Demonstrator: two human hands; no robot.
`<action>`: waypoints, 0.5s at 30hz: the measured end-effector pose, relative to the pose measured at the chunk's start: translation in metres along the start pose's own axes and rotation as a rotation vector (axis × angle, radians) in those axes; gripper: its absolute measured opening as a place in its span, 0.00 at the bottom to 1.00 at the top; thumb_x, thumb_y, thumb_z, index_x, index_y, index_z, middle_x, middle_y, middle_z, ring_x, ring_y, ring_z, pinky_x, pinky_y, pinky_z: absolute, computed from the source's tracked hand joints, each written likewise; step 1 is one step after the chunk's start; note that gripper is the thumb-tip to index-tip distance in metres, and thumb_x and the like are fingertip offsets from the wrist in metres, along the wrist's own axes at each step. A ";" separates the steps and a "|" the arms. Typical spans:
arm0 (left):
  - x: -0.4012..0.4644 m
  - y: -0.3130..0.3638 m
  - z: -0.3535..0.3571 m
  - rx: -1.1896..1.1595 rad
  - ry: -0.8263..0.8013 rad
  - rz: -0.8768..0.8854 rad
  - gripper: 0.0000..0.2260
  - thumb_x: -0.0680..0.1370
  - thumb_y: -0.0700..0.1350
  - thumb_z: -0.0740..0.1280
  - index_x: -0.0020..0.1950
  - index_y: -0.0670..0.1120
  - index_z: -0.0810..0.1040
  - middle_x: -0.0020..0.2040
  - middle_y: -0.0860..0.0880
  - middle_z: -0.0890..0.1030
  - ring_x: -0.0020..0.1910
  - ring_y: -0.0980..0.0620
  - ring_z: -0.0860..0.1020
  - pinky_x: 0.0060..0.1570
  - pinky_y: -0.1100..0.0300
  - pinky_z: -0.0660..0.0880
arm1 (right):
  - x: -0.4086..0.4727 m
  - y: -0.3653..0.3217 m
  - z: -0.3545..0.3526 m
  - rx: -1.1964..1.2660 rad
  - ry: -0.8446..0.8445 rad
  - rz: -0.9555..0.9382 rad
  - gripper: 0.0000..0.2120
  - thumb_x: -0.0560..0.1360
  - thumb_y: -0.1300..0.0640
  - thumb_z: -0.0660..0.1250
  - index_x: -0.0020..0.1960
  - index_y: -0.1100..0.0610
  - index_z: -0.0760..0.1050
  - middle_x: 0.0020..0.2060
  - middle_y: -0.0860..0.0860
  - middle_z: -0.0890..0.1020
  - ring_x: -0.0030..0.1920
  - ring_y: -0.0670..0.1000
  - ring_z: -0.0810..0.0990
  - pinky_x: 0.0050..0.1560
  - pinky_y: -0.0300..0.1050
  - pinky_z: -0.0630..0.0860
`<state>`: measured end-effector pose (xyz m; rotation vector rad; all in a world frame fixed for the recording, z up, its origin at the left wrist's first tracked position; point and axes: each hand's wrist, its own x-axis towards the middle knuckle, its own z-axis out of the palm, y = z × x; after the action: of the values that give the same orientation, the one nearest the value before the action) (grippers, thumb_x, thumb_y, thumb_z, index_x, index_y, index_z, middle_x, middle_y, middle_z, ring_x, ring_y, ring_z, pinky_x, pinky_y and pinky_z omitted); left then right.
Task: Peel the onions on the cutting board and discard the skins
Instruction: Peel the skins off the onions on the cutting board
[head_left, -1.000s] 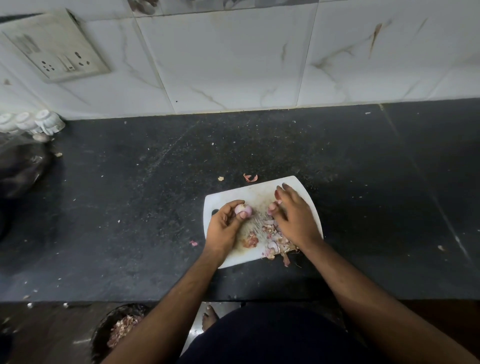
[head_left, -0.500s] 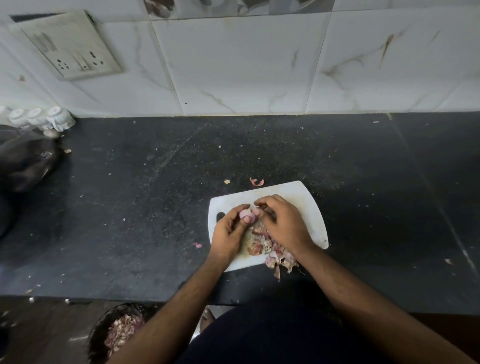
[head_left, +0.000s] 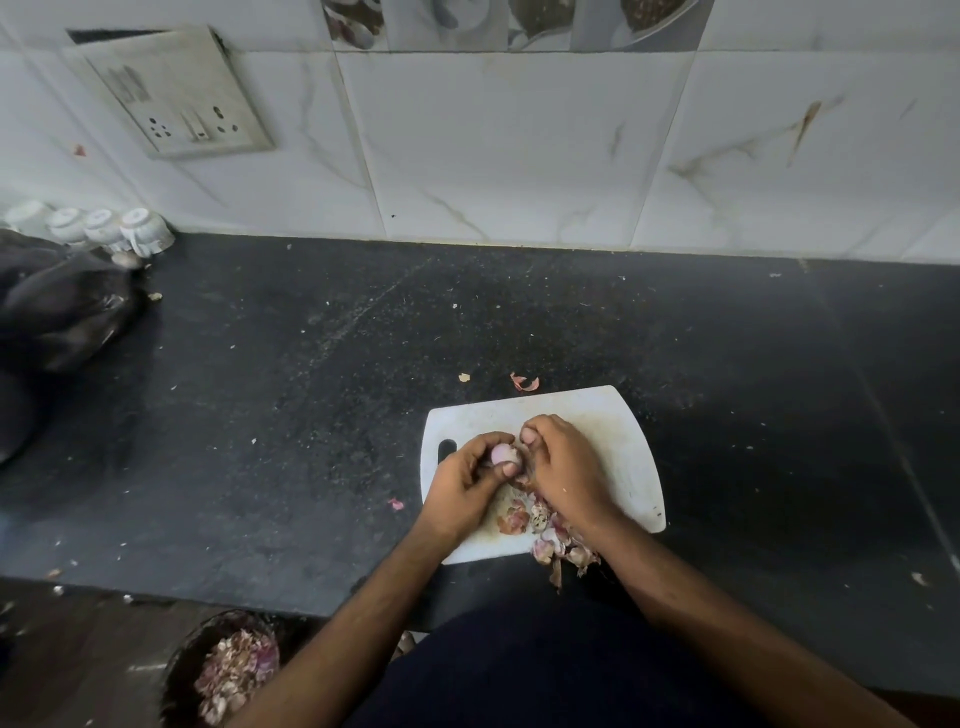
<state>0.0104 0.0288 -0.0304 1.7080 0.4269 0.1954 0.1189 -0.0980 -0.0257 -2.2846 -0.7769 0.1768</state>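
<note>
Midway, I judge — left hand (head_left: 462, 486) grips a small onion (head_left: 504, 454), right hand (head_left: 563, 467) pinches its skin, loose skins (head_left: 545, 525) on the cutting board (head_left: 623, 447) not yet discarded.

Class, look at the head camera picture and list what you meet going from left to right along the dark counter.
Black bag → white cups → left hand → onion → right hand → right edge of the cutting board.

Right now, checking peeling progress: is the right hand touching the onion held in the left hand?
Touching. The head view shows the right hand's fingertips pressed against the onion gripped by the left hand.
</note>
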 end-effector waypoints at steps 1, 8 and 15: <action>0.001 0.000 0.000 0.022 0.025 0.003 0.14 0.80 0.44 0.72 0.64 0.47 0.79 0.58 0.52 0.84 0.59 0.54 0.81 0.63 0.52 0.78 | 0.004 0.002 -0.002 0.021 0.013 0.029 0.05 0.81 0.58 0.63 0.51 0.54 0.79 0.45 0.47 0.81 0.48 0.51 0.79 0.47 0.48 0.75; 0.016 0.004 -0.003 0.369 0.236 0.106 0.21 0.77 0.45 0.75 0.68 0.49 0.73 0.61 0.55 0.79 0.60 0.56 0.75 0.60 0.61 0.72 | 0.040 0.004 -0.026 -0.087 -0.100 -0.047 0.14 0.81 0.61 0.62 0.62 0.52 0.81 0.54 0.48 0.82 0.52 0.51 0.81 0.51 0.50 0.80; 0.015 0.004 -0.005 0.262 0.276 0.062 0.16 0.79 0.44 0.73 0.64 0.51 0.76 0.59 0.59 0.80 0.61 0.61 0.77 0.64 0.57 0.75 | 0.081 0.004 -0.005 -0.157 -0.149 -0.157 0.15 0.81 0.62 0.64 0.67 0.56 0.79 0.60 0.53 0.78 0.59 0.56 0.74 0.59 0.54 0.76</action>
<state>0.0232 0.0390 -0.0269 1.9609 0.6250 0.4395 0.1883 -0.0564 -0.0177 -2.3644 -1.0768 0.2216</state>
